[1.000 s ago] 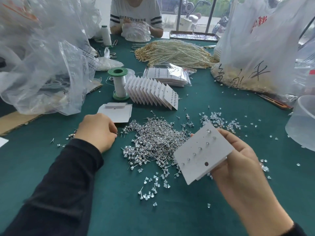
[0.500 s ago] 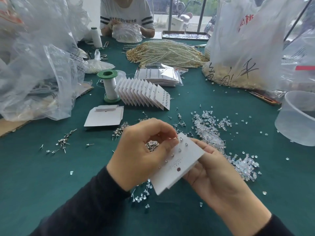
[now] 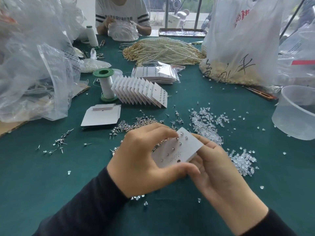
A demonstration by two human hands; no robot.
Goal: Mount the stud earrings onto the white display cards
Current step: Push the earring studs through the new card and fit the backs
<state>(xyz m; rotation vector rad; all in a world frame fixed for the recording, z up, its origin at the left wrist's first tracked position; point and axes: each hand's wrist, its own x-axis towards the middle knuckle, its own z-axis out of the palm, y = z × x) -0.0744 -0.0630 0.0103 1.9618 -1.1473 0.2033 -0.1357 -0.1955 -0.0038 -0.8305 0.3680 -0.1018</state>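
Note:
A white display card (image 3: 185, 149) with several studs in it is held low over the green table. My right hand (image 3: 216, 169) grips it from beneath and from the right. My left hand (image 3: 144, 160) lies over its left side, fingertips pinching a stud (image 3: 177, 138) against the card's upper part. The pile of loose silver stud earrings (image 3: 136, 125) lies just behind my hands, partly hidden by them. Blank white cards (image 3: 100, 115) are stacked to the left. A row of filled cards (image 3: 141, 91) stands fanned further back.
Clear plastic earring backs (image 3: 208, 126) are scattered to the right. A green-capped thread spool (image 3: 105, 84) stands by the fanned cards. A clear plastic tub (image 3: 296, 113) sits at the right edge, plastic bags (image 3: 34, 65) crowd the left, pearl strands (image 3: 163, 50) lie behind. Another person (image 3: 122, 16) sits opposite.
My left hand left the stud pile with its fingers curled and came to the card. Both hands and the card drew together in front of me.

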